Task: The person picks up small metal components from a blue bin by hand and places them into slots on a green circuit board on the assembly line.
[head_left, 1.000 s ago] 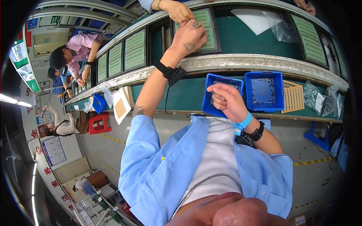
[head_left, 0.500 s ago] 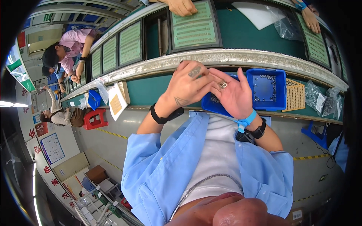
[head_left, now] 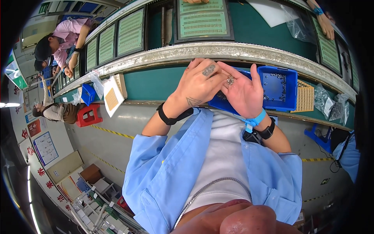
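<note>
Palm up, my right hand (head_left: 246, 95) holds a small heap of shiny metal parts (head_left: 230, 80) near the base of its fingers, its thumb spread away. Over that heap my left hand (head_left: 200, 82) bends its fingers together, their tips touching or almost touching the parts. What the left fingertips pinch is hidden. Beneath both hands sits a blue bin (head_left: 219, 103), mostly covered by them. A second blue bin (head_left: 291, 89), to the right of my right hand, has many small dark and silvery parts scattered inside.
A metal rail (head_left: 175, 55) crosses beyond my hands. Behind it lie framed green boards (head_left: 203, 24) and co-workers' hands, one (head_left: 326, 26) at far right. Right of the bins are a tan perforated board (head_left: 306, 97) and clear plastic bags (head_left: 323, 99). A smaller blue bin (head_left: 88, 94) stands left.
The view has shifted slightly. My hands stay together over the bin, the left fingers still at the heap. The co-worker's hand over the middle green board has moved up, nearly out of view.
</note>
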Demonstrator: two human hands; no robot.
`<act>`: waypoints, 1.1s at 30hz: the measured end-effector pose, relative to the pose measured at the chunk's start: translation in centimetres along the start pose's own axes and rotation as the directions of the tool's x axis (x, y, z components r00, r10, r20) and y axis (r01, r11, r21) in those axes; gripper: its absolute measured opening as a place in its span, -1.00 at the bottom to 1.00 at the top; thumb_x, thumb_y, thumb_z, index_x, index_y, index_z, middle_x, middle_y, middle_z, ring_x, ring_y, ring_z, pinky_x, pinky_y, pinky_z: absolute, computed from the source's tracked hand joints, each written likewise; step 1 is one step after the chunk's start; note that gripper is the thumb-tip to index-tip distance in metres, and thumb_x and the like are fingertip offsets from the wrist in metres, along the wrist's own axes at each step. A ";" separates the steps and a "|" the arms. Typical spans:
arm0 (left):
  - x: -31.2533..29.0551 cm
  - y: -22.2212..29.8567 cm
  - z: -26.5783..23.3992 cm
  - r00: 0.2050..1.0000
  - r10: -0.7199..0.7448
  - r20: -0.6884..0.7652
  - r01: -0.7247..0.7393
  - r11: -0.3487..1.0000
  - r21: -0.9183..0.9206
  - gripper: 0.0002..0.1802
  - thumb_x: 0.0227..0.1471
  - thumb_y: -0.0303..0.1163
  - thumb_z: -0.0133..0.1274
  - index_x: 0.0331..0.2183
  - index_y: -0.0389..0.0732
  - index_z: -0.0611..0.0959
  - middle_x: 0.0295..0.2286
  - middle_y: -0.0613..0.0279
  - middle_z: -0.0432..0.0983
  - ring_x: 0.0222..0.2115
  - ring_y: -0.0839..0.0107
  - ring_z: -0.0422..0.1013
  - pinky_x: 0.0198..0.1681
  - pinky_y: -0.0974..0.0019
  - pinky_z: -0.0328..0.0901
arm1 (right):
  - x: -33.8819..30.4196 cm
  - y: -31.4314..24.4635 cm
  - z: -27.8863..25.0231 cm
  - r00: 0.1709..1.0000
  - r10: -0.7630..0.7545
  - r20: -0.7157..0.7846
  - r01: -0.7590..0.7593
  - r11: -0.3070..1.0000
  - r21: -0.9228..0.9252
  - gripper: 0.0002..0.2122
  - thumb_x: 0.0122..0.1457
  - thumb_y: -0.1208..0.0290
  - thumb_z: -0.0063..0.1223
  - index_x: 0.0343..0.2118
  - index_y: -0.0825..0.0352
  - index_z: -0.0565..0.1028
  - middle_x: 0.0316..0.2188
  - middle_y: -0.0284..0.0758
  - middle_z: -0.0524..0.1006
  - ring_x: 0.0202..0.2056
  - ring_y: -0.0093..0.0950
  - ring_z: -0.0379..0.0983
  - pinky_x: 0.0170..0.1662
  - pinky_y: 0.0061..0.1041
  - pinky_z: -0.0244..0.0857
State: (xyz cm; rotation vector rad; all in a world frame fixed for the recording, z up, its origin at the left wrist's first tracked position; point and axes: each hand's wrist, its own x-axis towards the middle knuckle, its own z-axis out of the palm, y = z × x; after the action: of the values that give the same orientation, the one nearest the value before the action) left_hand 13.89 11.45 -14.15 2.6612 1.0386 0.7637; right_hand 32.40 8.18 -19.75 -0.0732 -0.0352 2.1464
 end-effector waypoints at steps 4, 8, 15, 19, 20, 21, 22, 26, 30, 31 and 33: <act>1.0 0.0 -0.1 1.000 0.003 0.007 -0.002 0.998 -0.057 -0.71 -0.16 -0.50 0.34 -0.28 -0.07 0.77 -0.35 0.39 0.57 -0.23 0.31 0.49 -0.10 0.20 0.30 | -0.5 -0.7 0.7 0.997 -0.020 -0.076 0.019 1.000 -0.021 -0.20 0.47 -0.19 -0.48 0.36 0.61 0.14 0.30 -0.04 0.35 0.30 -0.30 0.29 0.42 -0.31 0.06; 2.1 0.6 1.1 0.999 -0.036 0.003 0.036 0.995 -0.096 -0.72 -0.14 -0.52 0.33 -0.27 -0.08 0.77 -0.36 0.36 0.56 -0.26 0.28 0.48 -0.11 0.20 0.29 | -1.6 -2.6 0.6 0.988 -0.029 -0.149 0.006 0.988 -0.152 -0.33 0.53 -0.01 -0.44 0.36 0.60 0.15 0.30 -0.05 0.35 0.27 -0.30 0.35 0.40 -0.32 0.14; 3.6 1.7 2.5 0.995 -0.086 -0.047 0.078 0.986 -0.147 -0.77 -0.10 -0.56 0.32 -0.29 -0.15 0.76 -0.39 0.26 0.53 -0.29 0.23 0.46 -0.13 0.18 0.29 | -2.5 -4.2 -0.3 0.982 -0.023 -0.187 -0.039 0.946 -0.322 -0.61 0.50 0.36 -0.23 0.23 0.54 0.37 0.09 -0.13 0.54 0.06 -0.37 0.55 0.17 -0.36 0.45; 3.4 1.6 1.7 0.988 -0.139 -0.067 0.125 0.977 -0.175 -0.82 -0.06 -0.52 0.31 -0.31 -0.14 0.75 -0.38 0.28 0.53 -0.28 0.22 0.44 -0.13 0.17 0.28 | -2.0 -3.5 0.8 0.957 -0.068 -0.282 -0.042 0.929 -0.367 -0.71 0.48 0.41 -0.13 0.11 0.47 0.46 -0.18 -0.27 0.59 -0.19 -0.51 0.56 -0.10 -0.51 0.49; 3.4 1.6 1.5 0.985 -0.156 -0.071 0.141 0.973 -0.181 -0.84 -0.04 -0.49 0.30 -0.32 -0.14 0.75 -0.37 0.29 0.53 -0.28 0.23 0.44 -0.13 0.16 0.27 | -2.0 -3.4 0.7 0.958 -0.067 -0.279 -0.041 0.930 -0.366 -0.71 0.48 0.41 -0.13 0.11 0.47 0.46 -0.18 -0.27 0.59 -0.19 -0.51 0.56 -0.10 -0.51 0.49; 3.4 1.6 1.2 0.985 -0.155 -0.070 0.140 0.974 -0.178 -0.84 -0.04 -0.49 0.30 -0.32 -0.14 0.75 -0.37 0.29 0.53 -0.28 0.23 0.44 -0.13 0.16 0.27 | -2.0 -3.3 0.4 0.959 -0.055 -0.277 -0.052 0.929 -0.366 -0.75 0.47 0.41 -0.12 0.05 0.44 0.48 -0.26 -0.33 0.55 -0.27 -0.57 0.49 -0.19 -0.55 0.42; 3.4 1.6 1.1 0.988 -0.139 -0.067 0.126 0.978 -0.168 -0.84 -0.06 -0.48 0.31 -0.32 -0.13 0.75 -0.37 0.30 0.53 -0.27 0.23 0.44 -0.13 0.16 0.27 | -2.1 -3.3 0.2 0.961 -0.040 -0.275 -0.066 0.928 -0.368 -0.78 0.47 0.41 -0.11 -0.01 0.42 0.50 -0.35 -0.40 0.50 -0.35 -0.62 0.42 -0.27 -0.59 0.35; 3.8 1.8 0.6 0.994 -0.079 -0.081 0.069 0.990 -0.120 -0.81 -0.11 -0.48 0.35 -0.34 -0.13 0.74 -0.39 0.30 0.52 -0.28 0.24 0.45 -0.14 0.17 0.29 | -1.8 -3.5 1.2 0.959 -0.012 -0.283 -0.091 0.933 -0.348 -0.84 0.47 0.40 -0.09 -0.19 0.34 0.49 -0.52 -0.52 0.31 -0.50 -0.71 0.19 -0.44 -0.65 0.12; 4.1 2.1 0.5 0.991 0.024 -0.129 -0.026 0.999 -0.018 -0.76 -0.18 -0.51 0.39 -0.35 -0.12 0.74 -0.41 0.32 0.51 -0.31 0.26 0.46 -0.17 0.18 0.32 | -1.7 -3.0 1.6 0.947 -0.045 -0.318 -0.068 0.939 -0.336 -0.84 0.46 0.40 -0.07 -0.30 0.29 0.47 -0.58 -0.57 0.20 -0.55 -0.74 0.07 -0.50 -0.66 0.01; 4.1 2.2 0.5 0.988 0.067 -0.139 -0.063 0.998 0.033 -0.75 -0.20 -0.51 0.39 -0.36 -0.11 0.73 -0.40 0.34 0.51 -0.30 0.27 0.47 -0.17 0.18 0.32 | -1.7 -2.9 1.6 0.941 -0.066 -0.332 -0.053 0.940 -0.337 -0.83 0.46 0.40 -0.06 -0.32 0.28 0.46 -0.59 -0.58 0.18 -0.56 -0.75 0.05 -0.51 -0.66 0.00; 4.0 2.2 0.5 0.983 0.106 -0.148 -0.095 0.992 0.084 -0.74 -0.22 -0.50 0.39 -0.37 -0.10 0.73 -0.40 0.36 0.51 -0.30 0.28 0.47 -0.17 0.18 0.33 | -1.8 -2.7 1.4 0.937 -0.083 -0.340 -0.050 0.930 -0.365 -0.84 0.46 0.40 -0.05 -0.31 0.28 0.46 -0.59 -0.59 0.17 -0.57 -0.75 0.04 -0.52 -0.67 -0.02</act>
State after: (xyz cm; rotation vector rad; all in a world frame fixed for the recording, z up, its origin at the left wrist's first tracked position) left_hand 17.94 12.51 -12.19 2.7755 0.9934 0.9806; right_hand 35.53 8.18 -18.14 -0.6736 -0.2315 2.0549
